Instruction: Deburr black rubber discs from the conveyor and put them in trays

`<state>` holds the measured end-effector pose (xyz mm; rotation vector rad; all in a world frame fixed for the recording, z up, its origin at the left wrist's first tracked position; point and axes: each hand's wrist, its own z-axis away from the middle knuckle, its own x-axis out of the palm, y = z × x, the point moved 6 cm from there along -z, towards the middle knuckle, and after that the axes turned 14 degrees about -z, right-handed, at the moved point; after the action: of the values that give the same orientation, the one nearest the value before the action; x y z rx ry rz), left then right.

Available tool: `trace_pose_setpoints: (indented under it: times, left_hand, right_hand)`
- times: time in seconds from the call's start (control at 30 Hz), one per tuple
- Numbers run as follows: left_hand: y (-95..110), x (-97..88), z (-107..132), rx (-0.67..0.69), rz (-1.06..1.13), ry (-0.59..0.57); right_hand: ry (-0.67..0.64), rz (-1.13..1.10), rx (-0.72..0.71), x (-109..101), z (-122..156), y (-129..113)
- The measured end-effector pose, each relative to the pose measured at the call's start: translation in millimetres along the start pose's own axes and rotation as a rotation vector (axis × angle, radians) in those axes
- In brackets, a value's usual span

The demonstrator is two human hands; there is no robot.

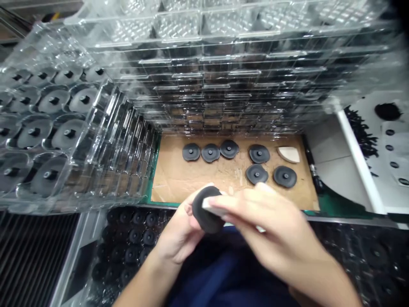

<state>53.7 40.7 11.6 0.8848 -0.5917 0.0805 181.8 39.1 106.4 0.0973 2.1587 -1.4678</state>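
My left hand (177, 234) grips a dark rubber-like disc (206, 218) by its edge, tilted up in front of my body. Pinched between the fingers of my right hand (271, 221) is a small white block (214, 207), its tip against the face of the disc. Its material cannot be made out. Beyond my hands, several similar black discs (229, 149), each with a small central stub, lie on a cardboard sheet (172, 183). A pale wedge-shaped piece (289, 154) rests at the sheet's right end.
Tall stacks of clear plastic trays (223, 68) stand behind the cardboard. More stacked trays (105, 140) at left hold discs (68, 132). At right, a white box wall (354, 157) borders small black parts (361, 132). Trays with dark discs (134, 234) lie below the table edge.
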Motion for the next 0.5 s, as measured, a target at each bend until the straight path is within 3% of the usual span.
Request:
trace_pose_setpoints:
  times: [0.1,0.23,0.33,0.4,0.5]
  left_hand:
    - [0.9,-2.7,-0.7,0.032,0.037,0.006]
    - [0.3,-7.4,-0.2,0.042,0.0,0.034]
    - [2.8,-10.0,1.3,0.048,0.032,0.059]
    - [4.6,-7.7,1.2,0.065,0.072,0.043]
    - [2.2,-1.3,-2.2,0.052,0.1,0.015]
  right_hand:
    - [0.043,0.081,0.032,1.5,-3.3,2.7]
    - [0.062,-0.02,-0.019,-1.4,-1.4,1.9]
    - [0.023,0.04,0.142,-13.1,8.6,10.9]
    - [0.141,0.069,0.206,-25.3,14.6,10.8]
    - [0.245,0.007,0.059,-22.5,8.9,0.7]
